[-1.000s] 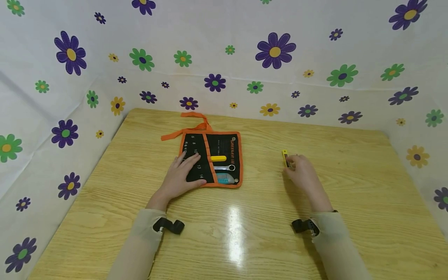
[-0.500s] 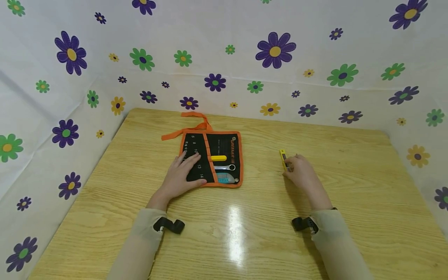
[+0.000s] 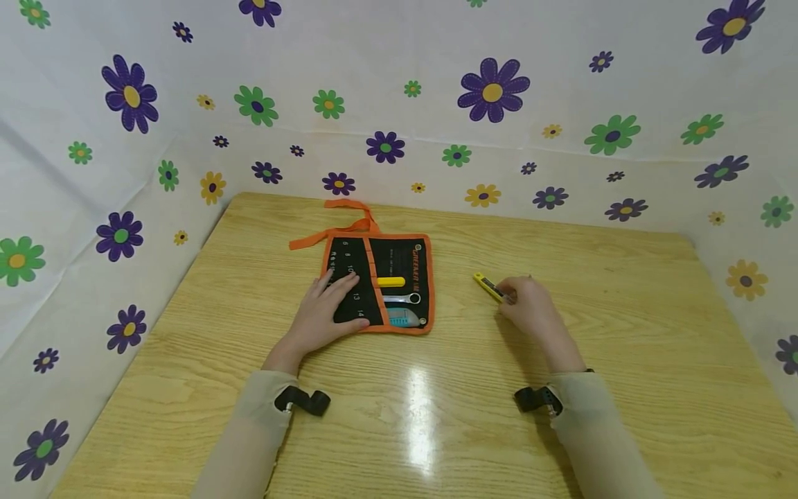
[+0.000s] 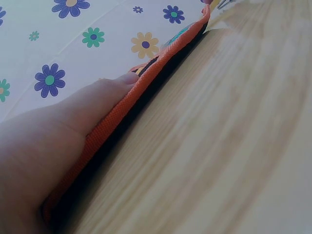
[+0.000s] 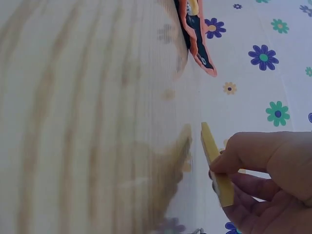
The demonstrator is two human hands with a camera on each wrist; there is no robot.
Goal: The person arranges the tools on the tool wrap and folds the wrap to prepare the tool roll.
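Observation:
A black tool pouch (image 3: 399,260) with orange edging lies flat, its pockets numbered. From them show a yellow handle (image 3: 391,282), the ring end of a wrench (image 3: 408,299) and a teal tool with a rounded end (image 3: 402,317). My left hand (image 3: 318,308) rests on the pouch's left part with fingers spread; its thumb lies along the orange edge (image 4: 119,114) in the left wrist view. To the right, my right hand (image 3: 530,305) pinches a slim yellow tool with a dark label (image 3: 488,286) between thumb and fingers. The right wrist view shows this yellow tool (image 5: 217,163) held above the table.
Orange tie straps (image 3: 349,225) trail from the pouch's back left corner. The wooden table (image 3: 654,333) meets a white flower-printed cloth (image 3: 424,76) behind and at the sides. Black wrist cameras (image 3: 305,400) sit on both sleeves.
The yellow tool in my right hand has turned from nearly upright in the head view to pointing up-left toward the pouch. The right hand has shifted slightly left. My left hand stays put.

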